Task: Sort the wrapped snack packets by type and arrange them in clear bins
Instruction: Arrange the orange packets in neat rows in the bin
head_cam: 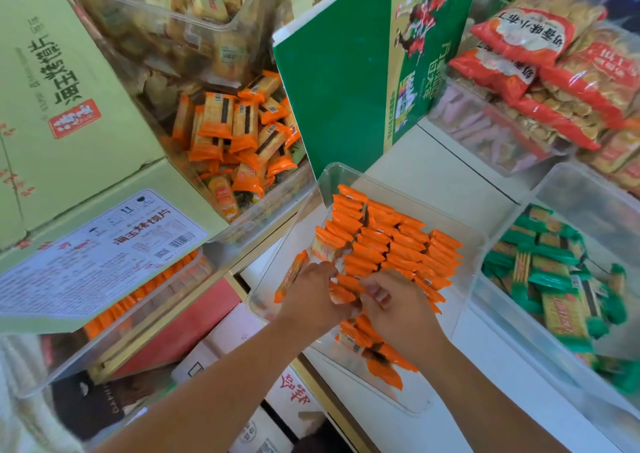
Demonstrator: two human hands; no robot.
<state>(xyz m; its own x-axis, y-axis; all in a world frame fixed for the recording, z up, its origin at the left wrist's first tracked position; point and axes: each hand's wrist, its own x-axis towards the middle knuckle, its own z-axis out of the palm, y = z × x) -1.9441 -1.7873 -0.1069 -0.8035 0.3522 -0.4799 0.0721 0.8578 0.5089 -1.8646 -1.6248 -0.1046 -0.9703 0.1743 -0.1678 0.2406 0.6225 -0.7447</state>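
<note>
A clear bin (446,376) in front of me holds several orange snack packets (391,245) standing on edge in neat rows. My left hand (311,293) is at the bin's left side, gripping orange packets, with one packet (291,276) sticking up to its left. My right hand (398,303) is beside it, its fingers curled into the row and pinching an orange packet. Both hands are close together over the near part of the rows.
A clear bin (242,217) of loose orange packets sits up left. A bin (502,300) of green packets stands at the right. A pale green carton (69,141) lies at the left, a green carton (346,72) stands behind. Red bagged biscuits (554,54) pile at the upper right.
</note>
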